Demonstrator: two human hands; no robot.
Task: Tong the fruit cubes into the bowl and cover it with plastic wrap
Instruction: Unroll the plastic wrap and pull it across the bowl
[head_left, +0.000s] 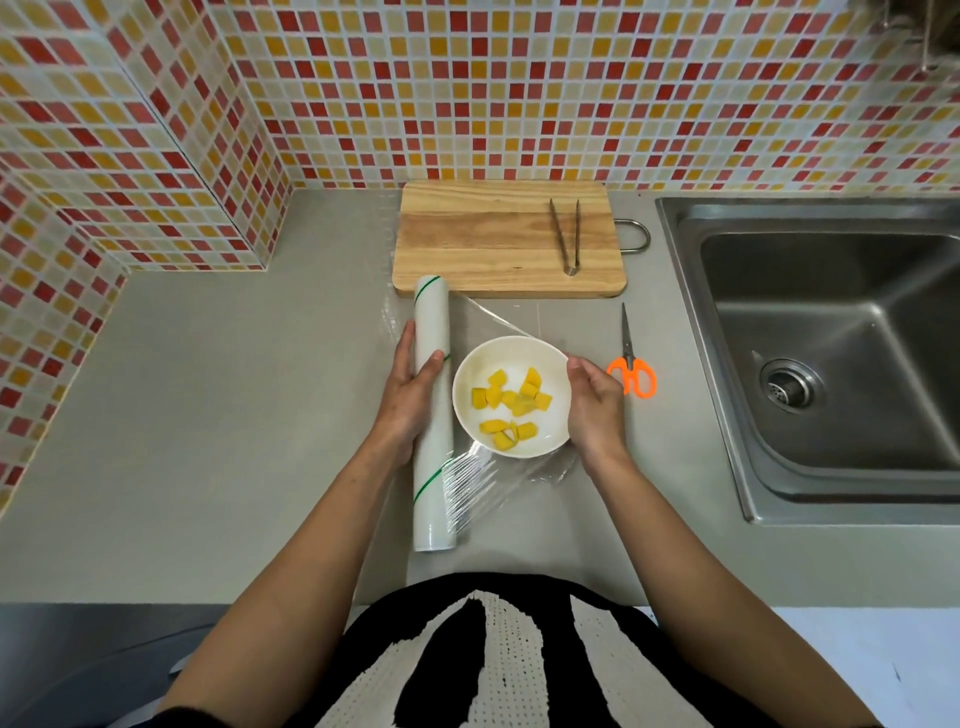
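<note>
Bowl (511, 397) placed at frame centre on the counter (234, 441), fruit cubes (511, 402) inside. Wrap roll (432, 415) laid just left of it. Cutting board (509, 239) set above, tongs (566, 236) on it. Scissors (631, 358) right; sink (831, 353) far right.

Wood, steel, clear film and glazed tile on a matt grey surface (234, 415)

The board (498, 244) is pale grained wood; tongs (566, 239) and sink (831, 353) are brushed metal. The bowl (467, 410) looks smooth, glossy white; the wrap (498, 483) is thin, shiny, wrinkled plastic off a white roll (432, 415). The scissors (631, 364) have orange plastic handles. The wall tiles (519, 93) look glazed.
</note>
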